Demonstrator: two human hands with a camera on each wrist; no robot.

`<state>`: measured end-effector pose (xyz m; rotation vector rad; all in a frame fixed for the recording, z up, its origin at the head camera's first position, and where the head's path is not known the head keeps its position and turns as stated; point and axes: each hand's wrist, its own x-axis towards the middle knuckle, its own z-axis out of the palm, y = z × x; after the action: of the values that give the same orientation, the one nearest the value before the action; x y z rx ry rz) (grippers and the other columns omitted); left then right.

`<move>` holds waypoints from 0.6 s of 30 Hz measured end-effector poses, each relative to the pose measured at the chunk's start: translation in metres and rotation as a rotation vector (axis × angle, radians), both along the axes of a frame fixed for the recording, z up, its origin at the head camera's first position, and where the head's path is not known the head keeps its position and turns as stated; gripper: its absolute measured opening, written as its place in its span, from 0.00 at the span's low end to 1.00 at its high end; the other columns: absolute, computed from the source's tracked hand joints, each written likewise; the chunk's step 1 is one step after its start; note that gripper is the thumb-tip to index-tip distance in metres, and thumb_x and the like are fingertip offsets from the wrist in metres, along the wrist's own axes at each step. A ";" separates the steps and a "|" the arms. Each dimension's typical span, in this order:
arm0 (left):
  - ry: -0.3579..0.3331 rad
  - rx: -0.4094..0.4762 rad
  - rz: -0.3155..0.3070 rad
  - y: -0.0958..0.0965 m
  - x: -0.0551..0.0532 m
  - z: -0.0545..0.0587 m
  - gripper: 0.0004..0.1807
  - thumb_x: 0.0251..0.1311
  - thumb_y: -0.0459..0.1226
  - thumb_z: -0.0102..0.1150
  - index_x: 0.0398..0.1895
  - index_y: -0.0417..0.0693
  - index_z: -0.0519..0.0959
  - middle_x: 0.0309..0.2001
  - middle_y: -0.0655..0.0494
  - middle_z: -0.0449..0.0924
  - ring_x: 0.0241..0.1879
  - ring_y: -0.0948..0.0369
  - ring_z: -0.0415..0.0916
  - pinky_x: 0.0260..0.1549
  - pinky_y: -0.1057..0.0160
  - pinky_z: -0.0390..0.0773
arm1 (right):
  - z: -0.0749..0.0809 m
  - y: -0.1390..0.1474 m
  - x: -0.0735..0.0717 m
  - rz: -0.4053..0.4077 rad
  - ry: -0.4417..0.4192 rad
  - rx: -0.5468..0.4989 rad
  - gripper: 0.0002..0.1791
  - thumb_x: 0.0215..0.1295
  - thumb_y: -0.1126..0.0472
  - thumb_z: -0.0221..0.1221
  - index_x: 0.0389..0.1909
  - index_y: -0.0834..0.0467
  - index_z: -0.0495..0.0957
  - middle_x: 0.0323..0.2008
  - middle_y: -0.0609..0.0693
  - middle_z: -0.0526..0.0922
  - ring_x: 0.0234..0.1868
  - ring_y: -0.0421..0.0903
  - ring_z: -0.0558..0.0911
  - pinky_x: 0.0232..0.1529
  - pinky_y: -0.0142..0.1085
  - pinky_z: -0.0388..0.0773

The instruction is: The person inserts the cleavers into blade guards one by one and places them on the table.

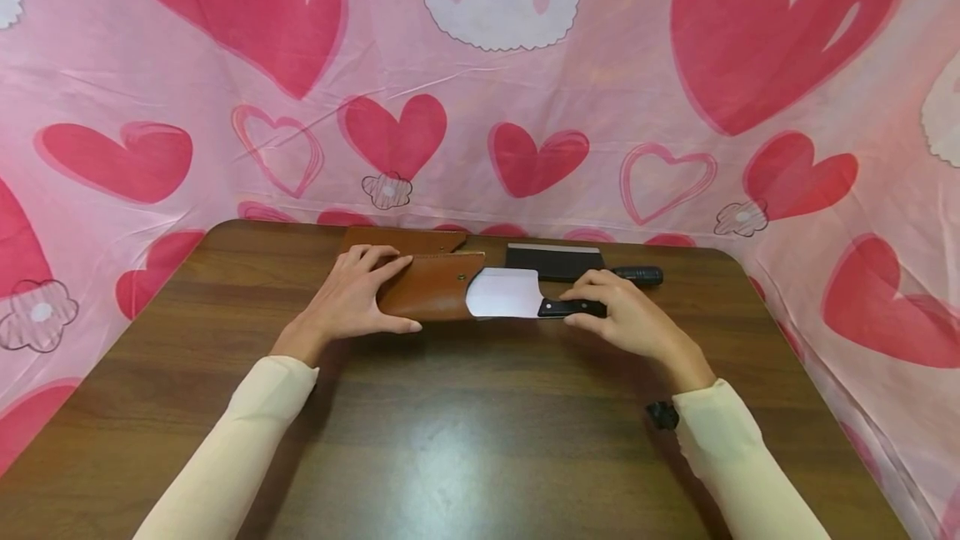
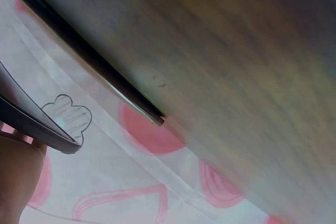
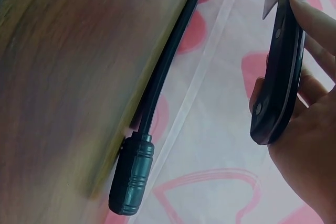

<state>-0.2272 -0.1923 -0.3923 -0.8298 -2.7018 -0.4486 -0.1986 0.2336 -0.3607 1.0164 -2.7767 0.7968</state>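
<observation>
My left hand (image 1: 350,297) grips a brown leather sheath (image 1: 431,286), thumb along its near side and fingers over the far edge. A cleaver's pale, shiny blade (image 1: 506,292) stands out of the sheath's right end; its left part is hidden inside. The fingers and thumb of my right hand (image 1: 626,311) pinch the cleaver's black riveted handle (image 1: 573,307). In the right wrist view the handle (image 3: 278,72) appears raised off the table. The left wrist view shows only the sheath's dark edge (image 2: 39,129) beside part of my hand (image 2: 20,177).
Behind, a second cleaver with a dark blade (image 1: 555,262) and ribbed black handle (image 1: 637,275) lies near the table's back edge. Another brown sheath (image 1: 397,240) lies at the back left, partly covered. A pink heart-patterned cloth (image 1: 465,90) hangs behind the wooden table (image 1: 480,423).
</observation>
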 end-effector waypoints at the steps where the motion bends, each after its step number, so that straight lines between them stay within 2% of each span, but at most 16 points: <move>1: 0.000 -0.001 0.001 0.000 0.000 0.000 0.58 0.37 0.73 0.69 0.70 0.48 0.74 0.63 0.48 0.70 0.62 0.45 0.61 0.59 0.41 0.60 | 0.000 -0.001 0.000 0.001 0.000 0.000 0.16 0.61 0.59 0.72 0.50 0.51 0.88 0.43 0.42 0.81 0.47 0.43 0.77 0.48 0.47 0.75; 18: -0.024 -0.003 0.007 0.004 0.001 0.000 0.59 0.36 0.74 0.69 0.71 0.50 0.74 0.64 0.49 0.69 0.63 0.46 0.60 0.61 0.41 0.58 | 0.001 -0.015 -0.003 0.008 -0.007 0.018 0.16 0.61 0.59 0.72 0.50 0.53 0.87 0.44 0.44 0.81 0.48 0.45 0.77 0.50 0.47 0.77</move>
<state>-0.2262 -0.1879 -0.3922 -0.8212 -2.7270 -0.4559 -0.2012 0.2183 -0.3602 1.0303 -2.7921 0.7794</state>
